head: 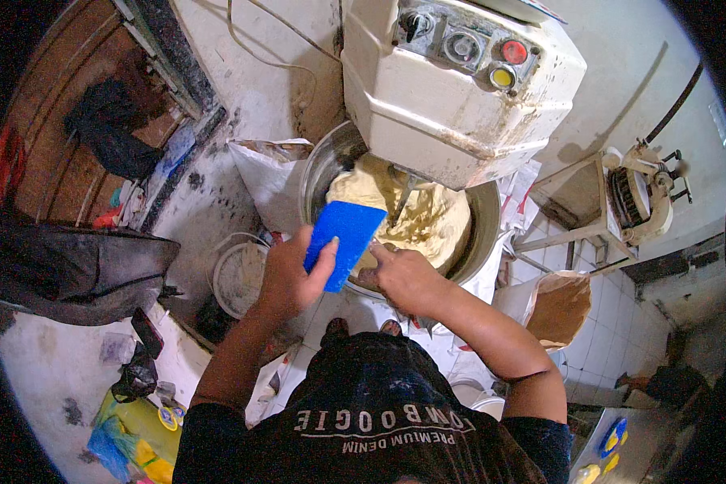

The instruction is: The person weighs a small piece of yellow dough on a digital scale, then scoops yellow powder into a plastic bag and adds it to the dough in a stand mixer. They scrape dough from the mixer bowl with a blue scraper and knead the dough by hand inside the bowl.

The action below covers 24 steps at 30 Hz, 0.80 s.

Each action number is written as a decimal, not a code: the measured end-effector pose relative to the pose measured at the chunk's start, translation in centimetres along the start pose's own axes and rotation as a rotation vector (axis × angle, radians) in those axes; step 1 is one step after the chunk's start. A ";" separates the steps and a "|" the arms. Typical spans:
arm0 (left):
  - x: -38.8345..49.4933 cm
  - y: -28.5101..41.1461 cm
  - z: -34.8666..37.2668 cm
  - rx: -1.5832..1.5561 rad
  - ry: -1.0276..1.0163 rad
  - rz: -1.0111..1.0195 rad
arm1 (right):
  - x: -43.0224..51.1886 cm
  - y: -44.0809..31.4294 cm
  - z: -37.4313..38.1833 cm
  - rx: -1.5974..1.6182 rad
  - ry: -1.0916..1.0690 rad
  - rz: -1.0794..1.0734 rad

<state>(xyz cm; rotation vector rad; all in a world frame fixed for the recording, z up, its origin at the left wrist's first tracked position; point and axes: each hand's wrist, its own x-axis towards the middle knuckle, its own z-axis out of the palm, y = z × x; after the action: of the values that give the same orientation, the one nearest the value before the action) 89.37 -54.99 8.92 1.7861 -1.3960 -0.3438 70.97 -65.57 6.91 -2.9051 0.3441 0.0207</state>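
My left hand (296,266) grips a flat blue plastic dough scraper (348,236), its thumb across the face. My right hand (399,272) is beside the scraper's right edge, its fingers pointing up and left over the near rim of the bowl; whether it touches the scraper I cannot tell. Beyond both hands, a large metal mixer bowl (489,224) holds a mass of pale yellow dough (438,227). A metal mixer tool (406,199) reaches down into the dough from the cream-coloured mixer head (460,121), which has knobs and red and yellow buttons.
An open white sack (269,175) stands left of the bowl, near a round white bucket (240,275). To the right are an open paper sack (559,308) and a metal-framed stand (581,233) with a machine. A dark cover (78,272) lies at left.
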 end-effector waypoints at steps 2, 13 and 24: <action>-0.1 0.0 0.1 0.034 -0.016 0.014 | 0.3 0.1 -0.2 -0.114 -0.049 -0.020; 0.6 0.3 -0.1 0.201 -0.083 0.033 | 0.1 0.1 0.1 -0.368 -0.096 0.002; 0.9 2.3 -2.0 0.103 -0.132 0.032 | 0.1 0.4 0.5 -0.324 -0.014 -0.083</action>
<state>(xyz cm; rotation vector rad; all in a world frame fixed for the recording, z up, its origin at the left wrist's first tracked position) 89.39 -55.01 12.08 1.8500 -1.5574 -0.3847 70.98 -65.85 6.35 -3.2353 0.2367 0.0909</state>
